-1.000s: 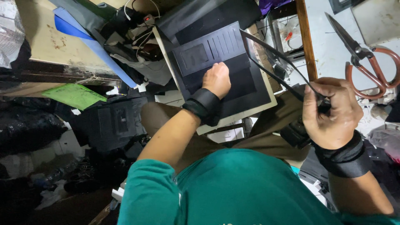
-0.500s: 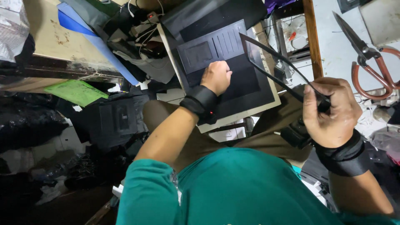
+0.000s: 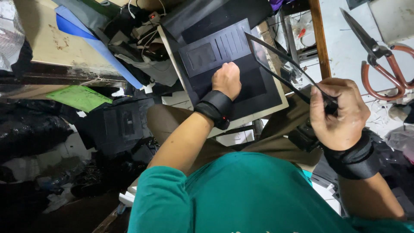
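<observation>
My right hand (image 3: 337, 115) is up close, curled into a fist around the end of a thin black frame piece (image 3: 282, 64), thumb pressed over it, a black wrist strap (image 3: 352, 156) just behind. The frame piece runs away from my knuckles, up and across toward the other hand, raised clear of the board. My left hand (image 3: 227, 79) sits further out, fingers folded under, knuckles pressing down on the black leather panel (image 3: 224, 64) — I can't tell whether it pinches anything, it just bears down. A black band (image 3: 214, 108) wraps that wrist. The panel lies flat on a pale board (image 3: 281, 97) resting over my lap, with its row of card slots (image 3: 234, 42) just beyond my left knuckles. Out past my right hand, well apart on the white bench, lie the big scissors (image 3: 383, 60) with reddish handles. Far off beyond my left arm, a green sheet (image 3: 79, 96) and a blue sheet (image 3: 88, 36) lie among dark scraps
</observation>
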